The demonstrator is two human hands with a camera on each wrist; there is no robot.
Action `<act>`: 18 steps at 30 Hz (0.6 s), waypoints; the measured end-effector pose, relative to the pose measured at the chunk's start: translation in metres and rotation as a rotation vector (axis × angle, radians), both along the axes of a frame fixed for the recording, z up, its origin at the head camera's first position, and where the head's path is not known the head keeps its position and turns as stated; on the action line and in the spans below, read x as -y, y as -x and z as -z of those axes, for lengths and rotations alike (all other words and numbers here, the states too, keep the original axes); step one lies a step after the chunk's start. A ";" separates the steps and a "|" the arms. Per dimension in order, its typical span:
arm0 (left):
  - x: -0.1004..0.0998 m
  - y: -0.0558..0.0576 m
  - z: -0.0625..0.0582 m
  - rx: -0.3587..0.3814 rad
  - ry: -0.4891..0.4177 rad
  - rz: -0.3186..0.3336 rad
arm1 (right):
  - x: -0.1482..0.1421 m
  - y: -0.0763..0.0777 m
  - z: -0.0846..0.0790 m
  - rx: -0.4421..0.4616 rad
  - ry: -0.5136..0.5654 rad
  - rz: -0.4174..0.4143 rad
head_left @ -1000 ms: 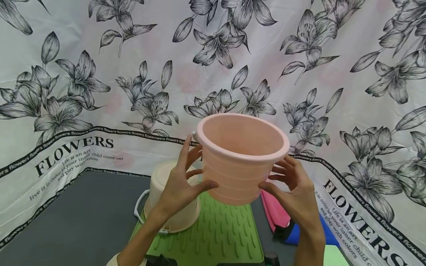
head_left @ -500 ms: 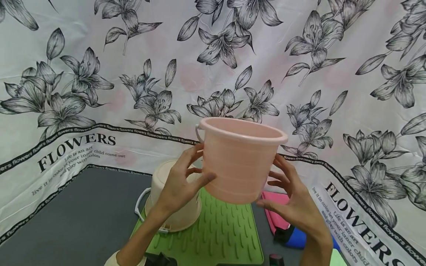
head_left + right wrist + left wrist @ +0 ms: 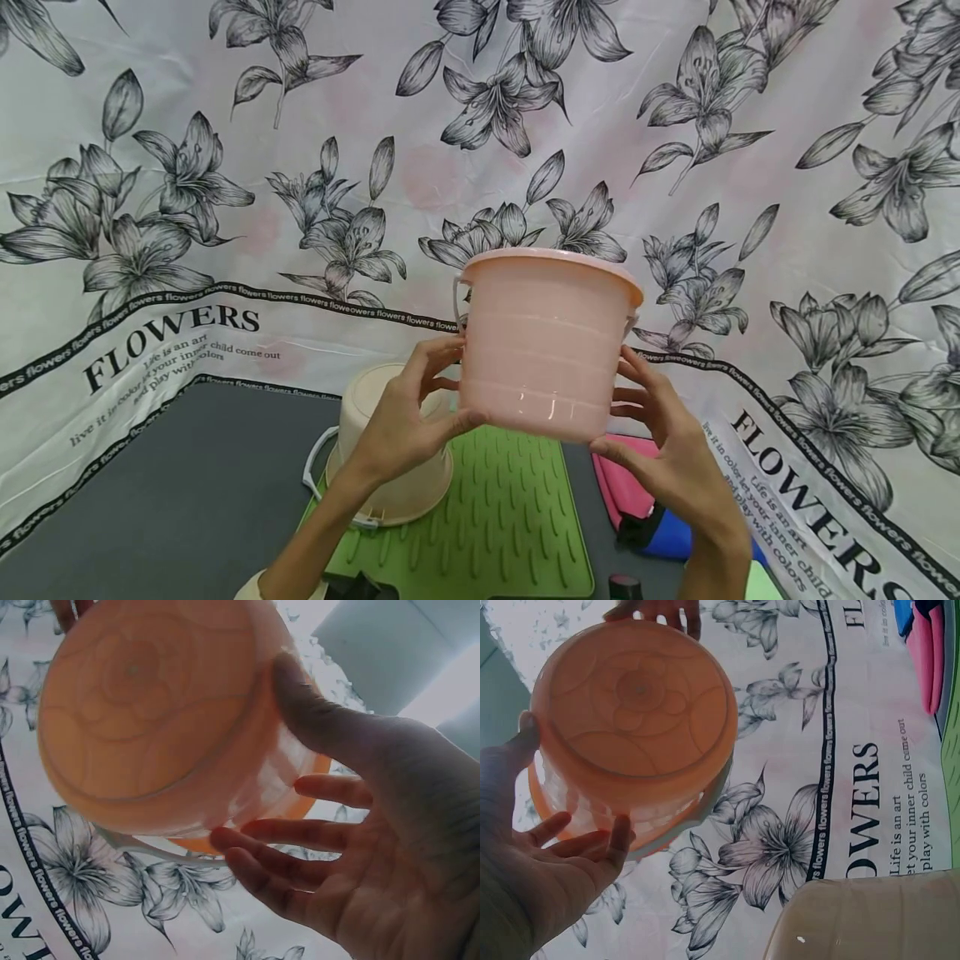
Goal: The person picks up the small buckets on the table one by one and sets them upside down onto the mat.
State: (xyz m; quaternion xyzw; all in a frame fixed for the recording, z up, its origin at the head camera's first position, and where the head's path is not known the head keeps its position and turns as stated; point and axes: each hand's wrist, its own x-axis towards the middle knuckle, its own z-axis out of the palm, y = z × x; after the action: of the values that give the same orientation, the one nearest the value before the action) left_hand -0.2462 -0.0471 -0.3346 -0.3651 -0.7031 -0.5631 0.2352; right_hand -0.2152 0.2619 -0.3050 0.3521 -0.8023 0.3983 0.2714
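A pink plastic bucket [image 3: 543, 346] is held up in the air, roughly upright, its rim tipped slightly away and its inside hidden in the head view. My left hand [image 3: 408, 417] grips its left side, the thumb near the base and the fingers round the wall. On the opposite side my right hand [image 3: 663, 442] holds it in the same way. Both wrist views look at the bucket's base [image 3: 641, 694], which bears a moulded flower pattern. A pale handle [image 3: 457, 300] hangs at the left of the rim.
A cream bucket [image 3: 360, 417] stands upside down on a green ridged mat [image 3: 517, 517], behind my left hand. Pink [image 3: 626, 483] and blue folded cloth-like items [image 3: 667, 533] lie at the right of the grey table [image 3: 187, 500]. A flower-printed sheet [image 3: 480, 192] hangs behind.
Between my hands the pink bucket has tilted back, from showing its open inside to showing its outer wall. It also sits slightly higher now. Both hands keep their hold.
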 end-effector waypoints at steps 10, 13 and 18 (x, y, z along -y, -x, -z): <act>-0.004 0.000 0.000 -0.021 0.030 0.058 | 0.009 -0.002 -0.001 0.070 0.352 0.060; -0.007 -0.001 0.001 -0.049 0.049 0.040 | 0.012 -0.002 -0.001 0.051 0.347 0.134; -0.010 0.000 0.002 -0.064 0.045 -0.041 | 0.014 -0.001 -0.001 -0.012 0.251 0.121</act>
State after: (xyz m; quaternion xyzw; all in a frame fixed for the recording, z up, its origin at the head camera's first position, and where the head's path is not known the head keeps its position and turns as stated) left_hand -0.2467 -0.0375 -0.3366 -0.3734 -0.7152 -0.5301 0.2608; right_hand -0.2144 0.2476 -0.3039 0.2688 -0.7644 0.4762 0.3415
